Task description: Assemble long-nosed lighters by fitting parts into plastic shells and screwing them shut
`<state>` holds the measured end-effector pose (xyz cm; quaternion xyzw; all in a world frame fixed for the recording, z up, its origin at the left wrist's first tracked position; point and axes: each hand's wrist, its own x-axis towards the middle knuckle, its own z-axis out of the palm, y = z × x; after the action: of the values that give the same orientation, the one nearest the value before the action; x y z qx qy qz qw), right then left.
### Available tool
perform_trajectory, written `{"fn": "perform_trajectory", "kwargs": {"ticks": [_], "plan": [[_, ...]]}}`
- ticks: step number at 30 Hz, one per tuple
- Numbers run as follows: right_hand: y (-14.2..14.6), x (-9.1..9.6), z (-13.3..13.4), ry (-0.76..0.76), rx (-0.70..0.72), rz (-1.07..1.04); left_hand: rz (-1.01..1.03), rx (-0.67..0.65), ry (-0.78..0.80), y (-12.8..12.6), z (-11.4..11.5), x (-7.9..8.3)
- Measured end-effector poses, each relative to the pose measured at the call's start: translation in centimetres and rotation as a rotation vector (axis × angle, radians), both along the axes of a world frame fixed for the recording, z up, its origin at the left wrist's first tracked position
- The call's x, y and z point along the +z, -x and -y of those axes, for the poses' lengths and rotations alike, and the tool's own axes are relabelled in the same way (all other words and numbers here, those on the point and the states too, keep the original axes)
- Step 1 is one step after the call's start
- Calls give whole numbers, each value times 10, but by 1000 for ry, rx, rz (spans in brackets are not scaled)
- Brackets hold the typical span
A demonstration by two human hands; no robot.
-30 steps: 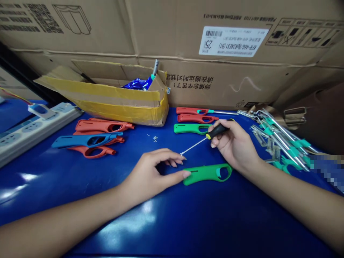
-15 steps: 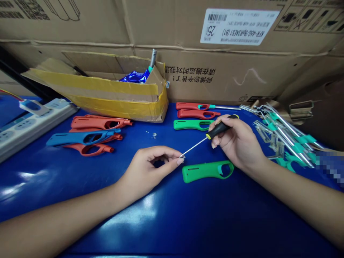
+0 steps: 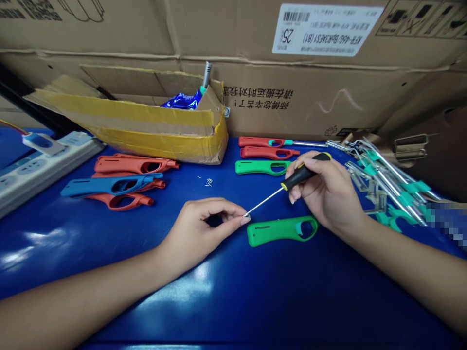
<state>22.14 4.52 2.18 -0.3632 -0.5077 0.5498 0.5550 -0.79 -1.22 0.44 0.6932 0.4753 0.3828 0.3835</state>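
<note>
My right hand [image 3: 326, 187] is closed around the black and yellow handle of a screwdriver [image 3: 304, 172], whose thin shaft slants down to the left. Its tip meets the pinched thumb and forefinger of my left hand [image 3: 207, 223]. Whatever small thing may sit between those fingertips is too small to make out. Just right of the left fingertips, a green lighter casing [image 3: 272, 232] lies flat on the blue table, with a teal trigger piece in its finger opening. Beyond my right hand lies another green casing [image 3: 251, 167], partly covered by the fingers.
Red casings [image 3: 122, 164] and a blue casing [image 3: 91, 185] lie at left, near a power strip [image 3: 44, 165]. Tiny pins [image 3: 208, 182] are scattered mid-table. A taped carton [image 3: 156, 131] stands behind. A red lighter [image 3: 259, 142] lies at back; metal tubes [image 3: 392, 170] pile up at right.
The view has shifted very slightly. Both hands keep their grips, and the screwdriver tip stays at the left fingertips; the handle has tipped up a little.
</note>
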Motion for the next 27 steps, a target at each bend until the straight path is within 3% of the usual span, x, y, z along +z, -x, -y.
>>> {"fn": "perform_trajectory", "kwargs": {"ticks": [6, 13, 20, 27], "plan": [[-2, 3, 4, -71, 16, 71, -63, -28, -25, 2, 1, 0], [-13, 13, 10, -306, 106, 189, -75, -94, -76, 2, 3, -1], [-17, 24, 25, -271, 291, 270, -112, -136, -149, 1, 5, -2], [-14, 35, 42, -356, 305, 396, -82, -226, -214, 1, 5, -3]]}}
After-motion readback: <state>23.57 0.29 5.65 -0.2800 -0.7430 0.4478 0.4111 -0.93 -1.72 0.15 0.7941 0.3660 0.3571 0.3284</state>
